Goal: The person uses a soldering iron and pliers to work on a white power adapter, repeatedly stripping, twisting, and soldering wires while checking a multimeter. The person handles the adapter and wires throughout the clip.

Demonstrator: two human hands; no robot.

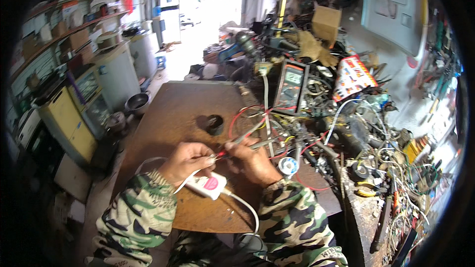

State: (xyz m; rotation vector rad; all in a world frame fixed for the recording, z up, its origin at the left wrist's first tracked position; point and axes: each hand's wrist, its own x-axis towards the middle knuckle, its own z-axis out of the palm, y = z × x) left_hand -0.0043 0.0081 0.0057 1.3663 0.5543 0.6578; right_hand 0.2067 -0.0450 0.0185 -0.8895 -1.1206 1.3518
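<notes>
While my left hand [188, 161] pinches the white cable [185, 182], my right hand [253, 162] clasps test probes [249, 133]. Probing looks underway; completion unclear.

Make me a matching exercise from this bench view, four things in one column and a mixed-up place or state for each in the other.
Things:
1. Multimeter
2. Small spool
3. White plastic box
4. Dark round cup

Places and states:
A. Just to the right of the right hand
B. Bears a pink patch
C. Sits on the brown tabletop, beyond the left hand
D. Propped up, with digits on its display

Right pairs: 1-D, 2-A, 3-B, 4-C
</notes>
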